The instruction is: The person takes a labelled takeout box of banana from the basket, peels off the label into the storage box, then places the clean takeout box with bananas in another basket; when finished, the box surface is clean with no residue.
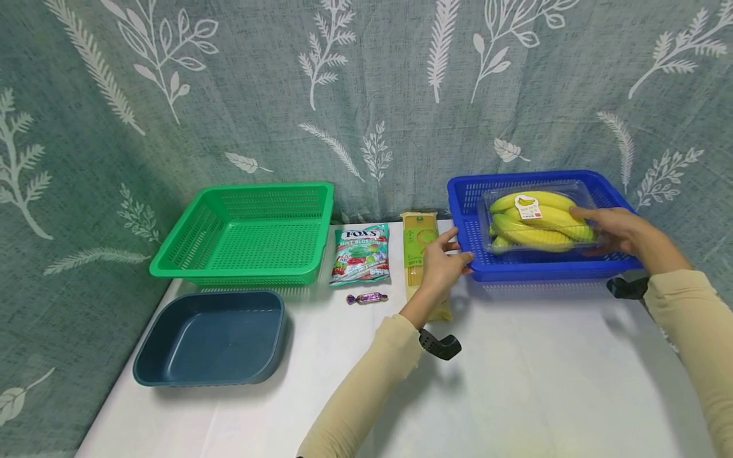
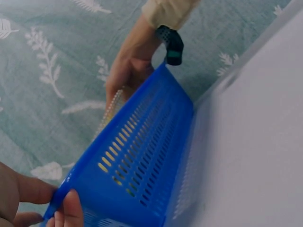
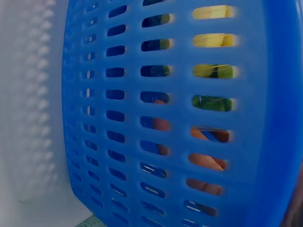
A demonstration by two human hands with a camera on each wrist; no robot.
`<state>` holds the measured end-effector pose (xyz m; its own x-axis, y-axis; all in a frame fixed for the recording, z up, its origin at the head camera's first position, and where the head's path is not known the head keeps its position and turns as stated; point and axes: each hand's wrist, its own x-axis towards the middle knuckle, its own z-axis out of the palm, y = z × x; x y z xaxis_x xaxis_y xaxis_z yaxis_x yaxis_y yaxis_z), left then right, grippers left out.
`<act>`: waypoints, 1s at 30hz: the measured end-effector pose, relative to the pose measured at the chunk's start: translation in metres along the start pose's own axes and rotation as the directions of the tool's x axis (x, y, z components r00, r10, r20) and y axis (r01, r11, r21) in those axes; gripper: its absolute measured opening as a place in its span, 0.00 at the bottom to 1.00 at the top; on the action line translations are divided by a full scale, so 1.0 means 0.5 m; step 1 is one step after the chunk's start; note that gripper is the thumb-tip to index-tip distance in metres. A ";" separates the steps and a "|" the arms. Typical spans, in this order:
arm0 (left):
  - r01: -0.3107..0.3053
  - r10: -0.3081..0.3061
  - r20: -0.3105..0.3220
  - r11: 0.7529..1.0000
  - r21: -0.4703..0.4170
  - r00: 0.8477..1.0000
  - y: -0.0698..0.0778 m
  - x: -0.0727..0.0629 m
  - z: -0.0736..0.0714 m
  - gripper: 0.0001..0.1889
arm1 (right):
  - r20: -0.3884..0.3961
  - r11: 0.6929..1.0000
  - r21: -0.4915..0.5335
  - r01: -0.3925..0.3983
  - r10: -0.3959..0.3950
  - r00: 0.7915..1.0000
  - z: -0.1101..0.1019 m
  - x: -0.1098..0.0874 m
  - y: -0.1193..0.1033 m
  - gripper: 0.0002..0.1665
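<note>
Perhaps the banana pack point(image 1: 535, 222) could slip or tip, I judge, because my right hand point(image 1: 617, 230) grasps only its right end | blue basket point(image 1: 550, 273) may skid if my left hand point(image 1: 442, 262), pinching its left rim, tugs | pack sits inside basket between both hands, touching the right, apart from the left

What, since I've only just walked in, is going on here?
A person's right hand holds one end of a clear pack of bananas in the blue basket, while the left hand grips the basket's rim. A candy bag, a wrapped sweet and a yellow packet lie on the table; a green basket and a dark tray stand further left.
</note>
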<state>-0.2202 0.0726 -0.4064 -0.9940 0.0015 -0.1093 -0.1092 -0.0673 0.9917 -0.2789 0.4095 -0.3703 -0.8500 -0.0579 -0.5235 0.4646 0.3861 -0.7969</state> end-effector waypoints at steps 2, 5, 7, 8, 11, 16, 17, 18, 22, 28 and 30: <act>-0.001 0.001 -0.002 1.000 -0.006 1.000 -0.001 -0.001 0.001 0.33 | 0.003 1.000 0.020 0.005 -0.005 1.000 0.001 -0.003 0.001 0.66; -0.003 0.003 -0.002 1.000 -0.014 1.000 -0.004 -0.001 0.003 0.33 | 0.006 0.999 0.034 0.016 -0.017 1.000 0.001 -0.008 0.004 0.63; -0.008 0.008 0.002 1.000 -0.020 1.000 -0.006 -0.002 0.005 0.33 | 0.005 0.999 0.034 0.026 -0.026 1.000 0.001 -0.012 0.006 0.60; -0.011 0.011 0.005 1.000 -0.023 1.000 -0.007 -0.002 0.007 0.33 | 0.002 0.999 0.034 0.029 -0.030 1.000 0.001 -0.014 0.007 0.59; -0.019 0.019 0.012 0.999 -0.029 1.000 -0.008 -0.004 0.008 0.33 | 0.004 0.998 0.042 0.039 -0.039 0.999 0.000 -0.020 0.006 0.58; -0.025 0.025 0.018 0.999 -0.031 1.000 -0.004 -0.007 0.006 0.33 | 0.003 0.998 0.026 0.063 -0.063 0.998 0.004 -0.025 -0.006 0.61; -0.025 0.026 0.019 0.999 -0.030 0.999 -0.003 -0.007 0.005 0.33 | 0.001 0.997 0.025 0.067 -0.068 0.998 0.006 -0.026 -0.009 0.61; -0.025 0.025 0.020 0.999 -0.030 0.999 -0.002 -0.007 0.004 0.33 | 0.001 0.997 0.025 0.072 -0.072 0.997 0.007 -0.027 -0.011 0.61; -0.026 0.026 0.024 0.999 -0.024 0.999 -0.002 -0.005 0.002 0.32 | -0.008 0.996 0.026 0.081 -0.081 0.997 0.012 -0.033 -0.018 0.61; -0.019 0.019 0.016 1.000 -0.021 1.000 -0.001 -0.002 -0.002 0.33 | -0.015 0.994 0.053 0.098 -0.098 0.995 0.016 -0.043 -0.029 0.60; -0.017 0.018 0.018 1.000 -0.023 1.000 0.000 -0.003 -0.004 0.33 | -0.020 0.993 0.066 0.102 -0.101 0.995 0.017 -0.047 -0.032 0.59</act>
<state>-0.2188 0.0706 -0.4063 -0.9957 0.0178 -0.0906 -0.0918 -0.0898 0.9917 -0.2643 0.3967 -0.3477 -0.8973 -0.0778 -0.4345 0.3910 0.3167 -0.8642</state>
